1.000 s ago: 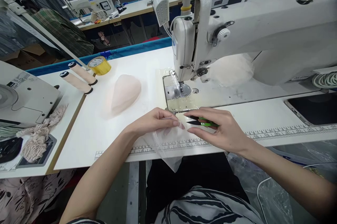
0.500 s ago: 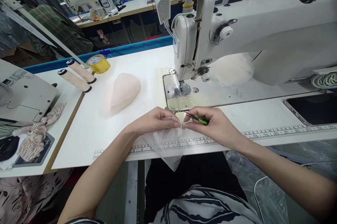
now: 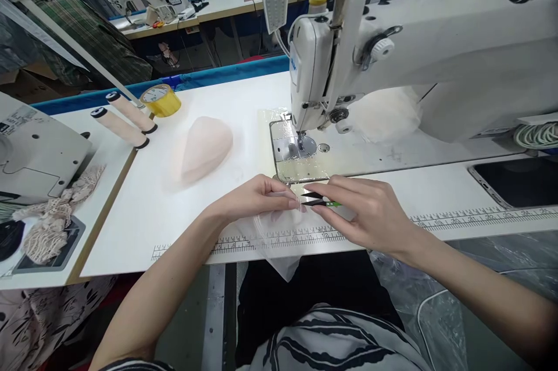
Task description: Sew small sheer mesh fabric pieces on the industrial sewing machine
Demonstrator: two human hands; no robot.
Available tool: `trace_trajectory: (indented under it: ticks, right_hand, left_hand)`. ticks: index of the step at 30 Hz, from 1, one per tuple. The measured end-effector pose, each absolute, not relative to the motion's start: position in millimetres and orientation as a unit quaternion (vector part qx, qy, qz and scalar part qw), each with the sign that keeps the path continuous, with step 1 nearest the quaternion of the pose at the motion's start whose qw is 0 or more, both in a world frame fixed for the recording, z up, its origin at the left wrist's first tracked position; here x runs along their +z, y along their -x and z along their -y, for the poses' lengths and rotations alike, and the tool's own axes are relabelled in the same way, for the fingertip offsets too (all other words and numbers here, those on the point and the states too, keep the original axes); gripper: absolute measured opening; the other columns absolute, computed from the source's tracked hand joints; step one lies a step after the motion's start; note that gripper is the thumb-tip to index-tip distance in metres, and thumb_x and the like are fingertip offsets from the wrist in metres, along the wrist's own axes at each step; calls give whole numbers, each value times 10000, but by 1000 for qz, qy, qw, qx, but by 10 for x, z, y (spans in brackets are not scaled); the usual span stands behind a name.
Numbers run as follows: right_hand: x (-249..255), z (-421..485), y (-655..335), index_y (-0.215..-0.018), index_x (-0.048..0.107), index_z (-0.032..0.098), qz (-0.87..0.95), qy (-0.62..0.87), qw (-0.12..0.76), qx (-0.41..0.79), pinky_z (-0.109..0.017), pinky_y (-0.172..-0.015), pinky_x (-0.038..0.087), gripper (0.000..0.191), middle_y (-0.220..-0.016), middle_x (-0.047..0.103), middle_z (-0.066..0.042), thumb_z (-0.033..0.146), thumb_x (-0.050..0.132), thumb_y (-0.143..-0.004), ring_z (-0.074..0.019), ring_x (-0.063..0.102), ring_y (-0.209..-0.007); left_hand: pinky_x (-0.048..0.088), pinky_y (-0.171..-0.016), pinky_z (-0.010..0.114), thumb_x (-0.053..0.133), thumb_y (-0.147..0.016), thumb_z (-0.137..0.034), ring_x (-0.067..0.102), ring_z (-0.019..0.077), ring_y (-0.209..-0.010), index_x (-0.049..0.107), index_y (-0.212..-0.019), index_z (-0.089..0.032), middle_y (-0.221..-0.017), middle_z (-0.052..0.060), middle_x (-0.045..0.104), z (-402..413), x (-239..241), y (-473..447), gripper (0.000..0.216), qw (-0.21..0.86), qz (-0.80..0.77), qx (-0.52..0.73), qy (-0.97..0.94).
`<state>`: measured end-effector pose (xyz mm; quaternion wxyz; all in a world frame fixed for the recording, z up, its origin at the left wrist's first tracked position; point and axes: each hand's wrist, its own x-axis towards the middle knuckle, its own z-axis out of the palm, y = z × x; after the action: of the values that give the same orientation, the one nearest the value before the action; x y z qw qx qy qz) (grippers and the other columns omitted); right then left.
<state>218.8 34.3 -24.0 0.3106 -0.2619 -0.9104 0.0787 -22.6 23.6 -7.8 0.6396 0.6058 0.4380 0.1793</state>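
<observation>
My left hand [image 3: 271,199] pinches the edge of a thin, sheer white fabric piece [image 3: 281,263], which drapes over the table's front edge. My right hand [image 3: 364,208] grips small black-and-green thread snips [image 3: 320,199]; their two blades are apart and point left at the fabric edge by my left fingertips. Both hands are close together in front of the sewing machine's needle plate [image 3: 285,153]. Above the plate stands the white sewing machine [image 3: 311,68]. Whether the blades touch a thread is too small to tell.
A pale pink cup-shaped fabric piece [image 3: 207,149] lies left on the white table [image 3: 143,202]. Beyond it are yellow tape [image 3: 161,101] and two thread cones [image 3: 126,121]. More pale fabric [image 3: 386,115] sits under the machine arm. A phone [image 3: 518,182] lies at right.
The snips have turned in my right hand from tucked against the palm to pointing left, blades apart. My right fingers have let go of the fabric edge. My left hand keeps its pinch.
</observation>
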Motion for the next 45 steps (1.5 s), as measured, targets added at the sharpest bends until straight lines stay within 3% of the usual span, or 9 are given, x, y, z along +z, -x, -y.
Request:
trace_trajectory:
  ticks: [30,42,45]
  right_hand:
    - [-251,-360,-2164,-1092,681,138,911,256,317,64,-258,-512,380,232,-753,648,-24,258,578,-923,-118,542,-579]
    - [-263,-370,-2141,-1099,685,139,902,256,327,118,-252,-527,423,242,-782,677,-46,259,570,-924,-138,584,-607]
    - [-238,-358,-2135,-1099,689,154,889,256,335,180,-265,-551,449,239,-787,684,-49,265,592,-910,-150,593,-628]
  left_hand:
    - [288,-521,207,656,-873,-364,369,58,-530,737,-868,-160,-588,-40,514,-231,-66,218,220,646,-437,184,-597]
    - [287,-520,217,657,-858,-401,381,74,-537,737,-895,-154,-600,-27,524,-240,-70,225,262,651,-434,184,-595]
    - [303,-541,222,665,-850,-420,407,83,-568,737,-884,-157,-631,-16,545,-241,-82,233,274,644,-439,182,-599]
